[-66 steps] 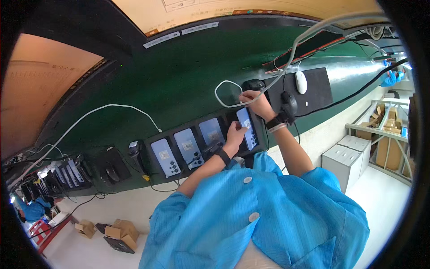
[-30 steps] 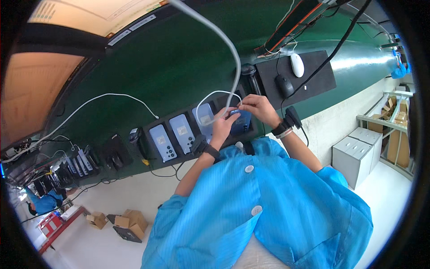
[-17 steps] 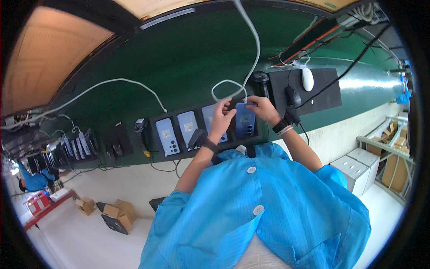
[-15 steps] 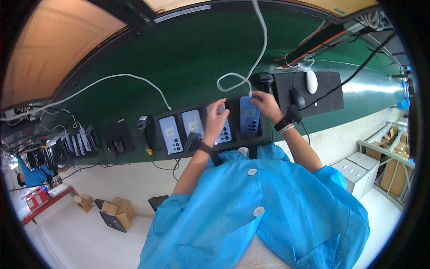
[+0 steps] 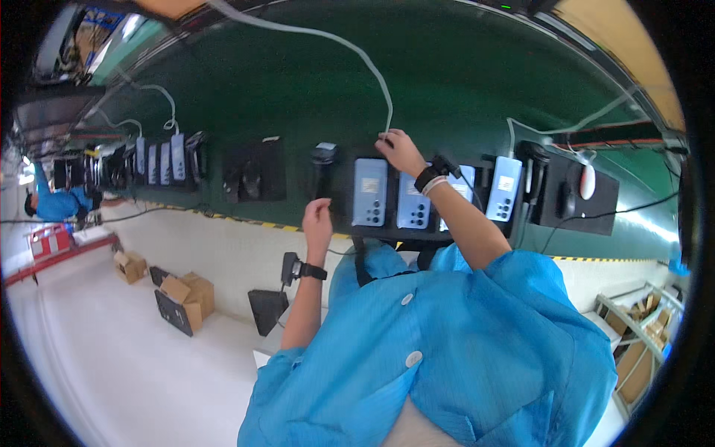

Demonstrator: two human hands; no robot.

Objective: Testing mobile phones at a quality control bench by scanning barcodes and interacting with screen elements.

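White cable (image 5: 364, 55) came in from the tabletop's (image 5: 283, 89) far edge; its end was in the R hand (image 5: 403, 154), grip clamped on it, above the far rim of a black tray (image 5: 342, 195) set along the tabletop's front edge. L hand (image 5: 318, 222) was at that front edge, by the tray's near L corner, fingers curled; cdn't tell if that grip's tips met.

Tray carried 4 blue phones (image 5: 369, 192), backs up; R-end one had a 2nd cable (image 5: 547, 132) at its top. Handheld scanner (image 5: 322, 158) just L of tray, another scanner (image 5: 533, 167) just R.

Tabletop was dark green, shiny twd its R end, w/ striped tape (image 5: 283, 227) along the front edge. Twd R end: mouse pad (image 5: 607, 201), white mouse (image 5: 588, 182). Twd L end: dark mat (image 5: 268, 167), then more phones (image 5: 177, 156) upright-ish. Co-worker (image 5: 59, 201) in blue beyond.

Room: pale floor (image 5: 119, 350), cardboard boxes (image 5: 195, 294) L, metal rack (image 5: 633, 328) w/ cartons R.
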